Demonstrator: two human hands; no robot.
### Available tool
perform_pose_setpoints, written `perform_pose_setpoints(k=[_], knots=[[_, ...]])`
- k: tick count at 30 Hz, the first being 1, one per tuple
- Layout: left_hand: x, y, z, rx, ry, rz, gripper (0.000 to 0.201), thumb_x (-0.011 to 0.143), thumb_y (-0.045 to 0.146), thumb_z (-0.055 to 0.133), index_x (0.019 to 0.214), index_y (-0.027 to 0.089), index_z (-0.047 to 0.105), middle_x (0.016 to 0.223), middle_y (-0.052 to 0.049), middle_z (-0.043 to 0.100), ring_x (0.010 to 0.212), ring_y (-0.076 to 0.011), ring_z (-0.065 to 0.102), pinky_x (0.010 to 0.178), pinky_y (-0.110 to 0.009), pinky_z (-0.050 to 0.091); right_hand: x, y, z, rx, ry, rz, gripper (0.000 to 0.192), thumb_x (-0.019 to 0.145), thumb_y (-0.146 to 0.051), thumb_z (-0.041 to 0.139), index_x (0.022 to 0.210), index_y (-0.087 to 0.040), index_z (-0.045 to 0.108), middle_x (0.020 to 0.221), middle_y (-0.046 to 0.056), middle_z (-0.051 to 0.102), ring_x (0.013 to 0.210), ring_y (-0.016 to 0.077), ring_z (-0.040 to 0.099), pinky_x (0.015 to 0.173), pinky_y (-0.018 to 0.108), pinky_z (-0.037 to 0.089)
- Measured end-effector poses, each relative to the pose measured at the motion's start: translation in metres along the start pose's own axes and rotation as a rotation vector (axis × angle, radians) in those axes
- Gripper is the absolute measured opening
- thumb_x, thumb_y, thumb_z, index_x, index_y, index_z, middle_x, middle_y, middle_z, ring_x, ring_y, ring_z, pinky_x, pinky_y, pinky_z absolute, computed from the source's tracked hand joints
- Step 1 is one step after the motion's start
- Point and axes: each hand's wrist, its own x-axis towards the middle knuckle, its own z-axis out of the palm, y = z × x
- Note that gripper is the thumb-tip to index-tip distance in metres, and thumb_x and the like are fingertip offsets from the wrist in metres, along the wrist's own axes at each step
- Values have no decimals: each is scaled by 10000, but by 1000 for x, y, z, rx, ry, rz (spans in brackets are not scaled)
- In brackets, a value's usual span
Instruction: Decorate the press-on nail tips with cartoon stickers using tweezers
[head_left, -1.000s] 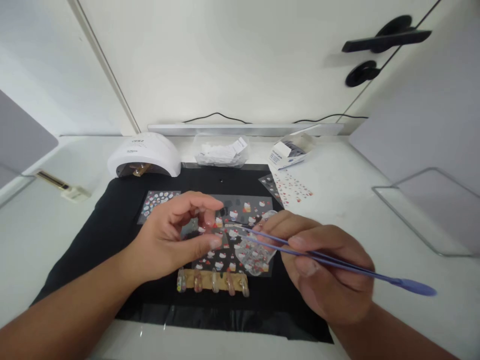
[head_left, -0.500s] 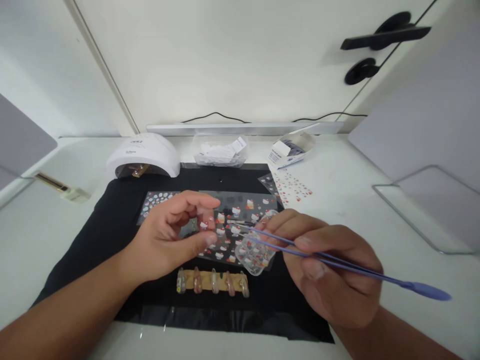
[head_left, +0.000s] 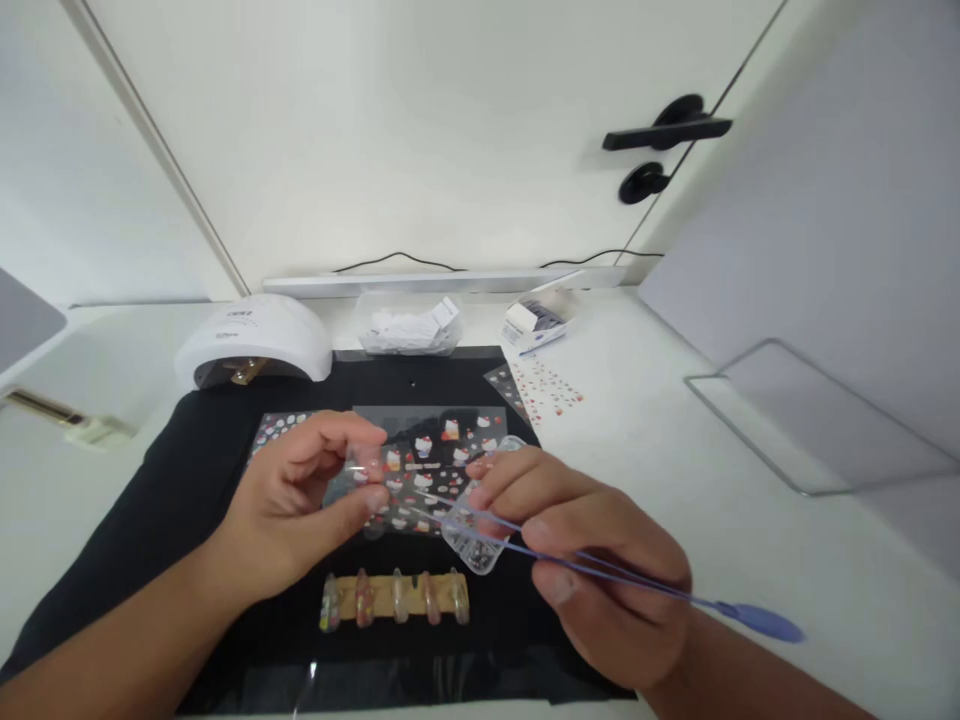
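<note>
My left hand (head_left: 300, 500) is curled round the left edge of a clear sticker sheet (head_left: 412, 480) printed with white cartoon cats with red bows. Its thumb and fingers grip the sheet, held up over a black mat (head_left: 285, 660). Blue tweezers (head_left: 759, 620) are pinched in my right hand (head_left: 607, 545), their tips apart in front of the sheet. Beneath the right fingers lies a clear compartment box (head_left: 480, 555), partly hidden. Nearer me, several decorated false nails (head_left: 400, 598) stand in a row on a tan strip.
A white nail lamp (head_left: 255, 335) stands at the back left, beside a clear tub (head_left: 409, 330) of white packets. An opened small box (head_left: 540, 318) and a white sticker sheet (head_left: 551, 392) lie at the back right. A bottle brush (head_left: 67, 415) rests far left.
The whole view has shifted, so the scene sits further left and slightly lower. Both hands keep their hold; the tweezer tips now stand lower against the sheet.
</note>
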Motion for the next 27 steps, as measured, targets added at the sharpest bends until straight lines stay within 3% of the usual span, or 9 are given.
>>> perform_pose_setpoints(k=[27], knots=[[-5, -1, 1, 14, -70, -2, 410, 843, 72, 679, 1168, 316, 626, 796, 4, 651, 664, -105, 612, 617, -145, 530, -2, -3, 1, -61, 23, -15, 342, 856, -117, 562, 1168, -221, 656, 878, 92, 713, 869, 244, 696, 807, 486, 615]])
